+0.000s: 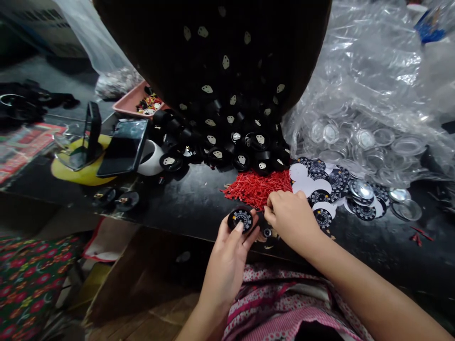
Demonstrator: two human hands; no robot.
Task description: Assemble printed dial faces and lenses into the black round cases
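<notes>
My left hand [231, 246] holds a round black gauge [241, 219] with a printed dial facing up, the thumb lying on its face. Close to its right, my right hand [289, 215] has its fingers pinched together at the front edge of a pile of small red pointers [254, 189]. Whatever is between those fingertips is too small to make out. Printed black dials [323, 218] and white discs [302, 182] are spread to the right of the red pile.
Behind the red pile, many black housings [216, 154] spill from a large dark container [213, 57]. Clear plastic lids [373, 147] lie in a bag at the right. A phone [124, 147], white ring [151, 158], yellow object [76, 175] and pink tray [130, 102] stand left.
</notes>
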